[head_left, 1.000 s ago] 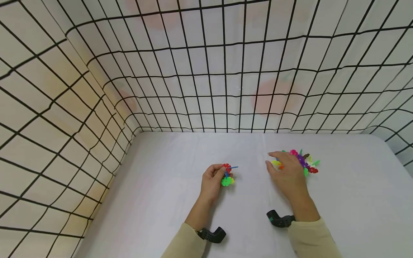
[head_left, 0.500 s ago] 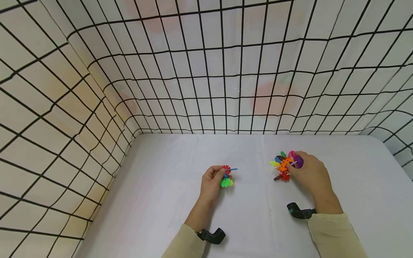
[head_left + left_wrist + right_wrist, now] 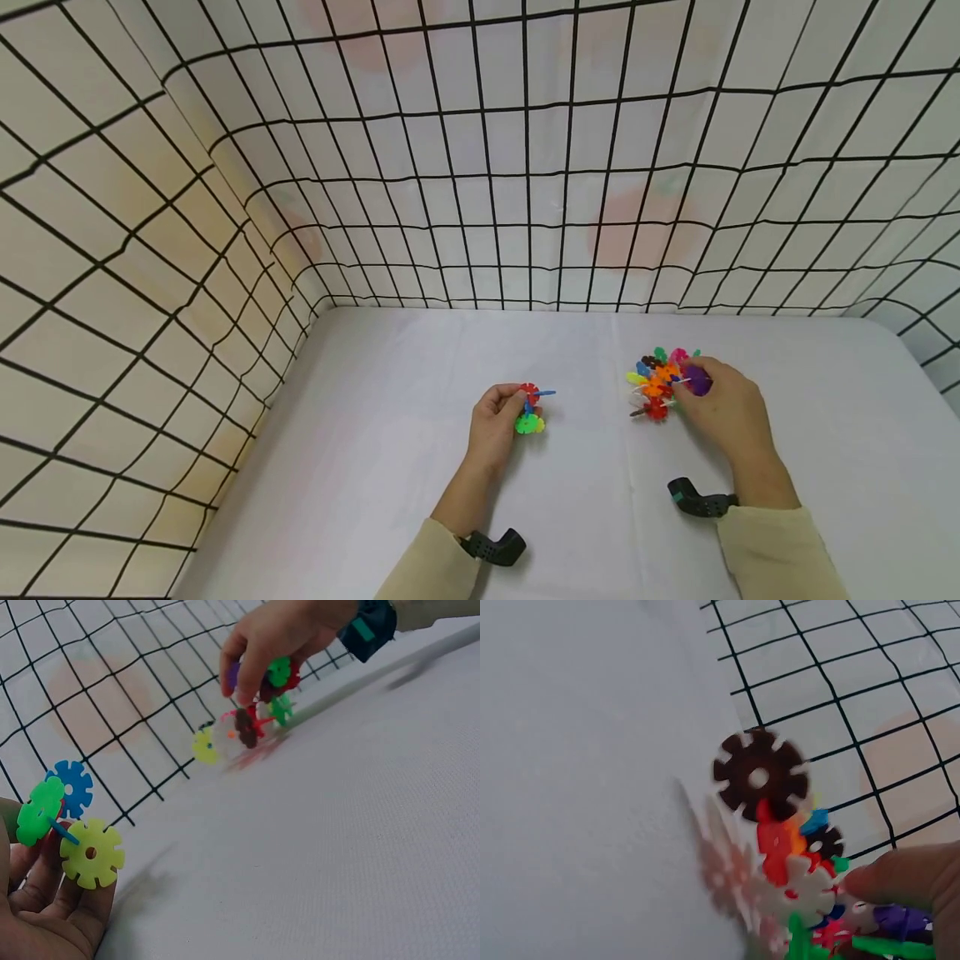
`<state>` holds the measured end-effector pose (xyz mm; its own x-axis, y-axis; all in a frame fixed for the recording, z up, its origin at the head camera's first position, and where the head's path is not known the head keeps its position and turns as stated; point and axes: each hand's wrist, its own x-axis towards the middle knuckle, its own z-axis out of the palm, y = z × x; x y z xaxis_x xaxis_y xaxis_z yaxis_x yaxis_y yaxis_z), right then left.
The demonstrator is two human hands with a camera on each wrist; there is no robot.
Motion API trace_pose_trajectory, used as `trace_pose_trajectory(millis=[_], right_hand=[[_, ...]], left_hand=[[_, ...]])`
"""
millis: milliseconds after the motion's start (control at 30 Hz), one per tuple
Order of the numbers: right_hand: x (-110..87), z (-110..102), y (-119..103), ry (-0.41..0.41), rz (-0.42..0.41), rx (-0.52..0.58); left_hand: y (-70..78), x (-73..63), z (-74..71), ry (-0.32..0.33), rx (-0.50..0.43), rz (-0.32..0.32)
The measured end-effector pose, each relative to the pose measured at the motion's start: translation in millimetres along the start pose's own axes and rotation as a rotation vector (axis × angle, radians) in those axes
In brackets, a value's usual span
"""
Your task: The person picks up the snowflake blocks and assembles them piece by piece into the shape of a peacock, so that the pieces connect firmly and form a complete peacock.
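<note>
A small cluster of notched interlocking discs, red, blue, green and yellow, is pinched by my left hand. In the left wrist view the yellow disc faces the camera, in front of the fingers. To the right, my right hand grips a larger joined cluster of interlocking discs in many colours, near a purple disc. A brown disc sticks out from this cluster in the right wrist view. Whether the larger cluster touches the table is hard to tell.
Both hands are over a white-covered table. Black wire mesh rises along its back and sides, with pale sheeting behind. Each wrist wears a black camera mount, the left one close to the table's front.
My right hand went from hovering over the larger cluster to gripping it at its right side, and the cluster's orientation changed. My left hand stayed nearly still with its small cluster.
</note>
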<state>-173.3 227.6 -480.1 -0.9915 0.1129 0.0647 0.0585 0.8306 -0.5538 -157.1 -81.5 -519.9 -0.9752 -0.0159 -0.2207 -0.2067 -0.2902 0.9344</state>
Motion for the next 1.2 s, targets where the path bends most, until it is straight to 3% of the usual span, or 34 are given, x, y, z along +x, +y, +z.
trace_pose_trajectory(millis=[233, 400, 467, 567, 667, 733, 900, 1067, 1200], right_hand=[[-7.5, 11.5, -7.3, 0.047, 0.023, 0.208], [-11.6, 21.6, -13.3, 0.093, 0.017, 0.452], [-13.6, 25.9, -16.3, 0.088, 0.005, 0.598], [-16.2, 33.1, -21.2, 0.025, -0.041, 0.961], [-19.5, 40.5, -25.5, -0.114, -0.109, 1.335], [-21.6, 45.4, -28.7, -0.213, -0.143, 1.490], [-27.1, 52.6, -37.5, -0.360, -0.176, 1.544], [-30.5, 56.8, -43.3, -0.375, -0.206, 1.525], [-30.7, 59.6, -45.1, -0.369, -0.228, 1.533]], left_hand=[[0.6, -0.4, 0.8, 0.005, 0.006, -0.002], [-0.2, -0.2, 1.4, 0.002, 0.006, 0.006], [-0.3, -0.6, 2.0, 0.001, 0.013, 0.013], [1.0, -2.4, 3.7, 0.002, 0.070, 0.044], [5.3, -6.2, 6.5, -0.008, 0.136, 0.100], [9.9, -9.6, 9.1, -0.021, 0.182, 0.156], [23.8, -18.7, 17.5, -0.040, 0.261, 0.261], [29.3, -23.6, 21.3, -0.035, 0.314, 0.282], [28.9, -24.2, 22.0, -0.034, 0.294, 0.292]])
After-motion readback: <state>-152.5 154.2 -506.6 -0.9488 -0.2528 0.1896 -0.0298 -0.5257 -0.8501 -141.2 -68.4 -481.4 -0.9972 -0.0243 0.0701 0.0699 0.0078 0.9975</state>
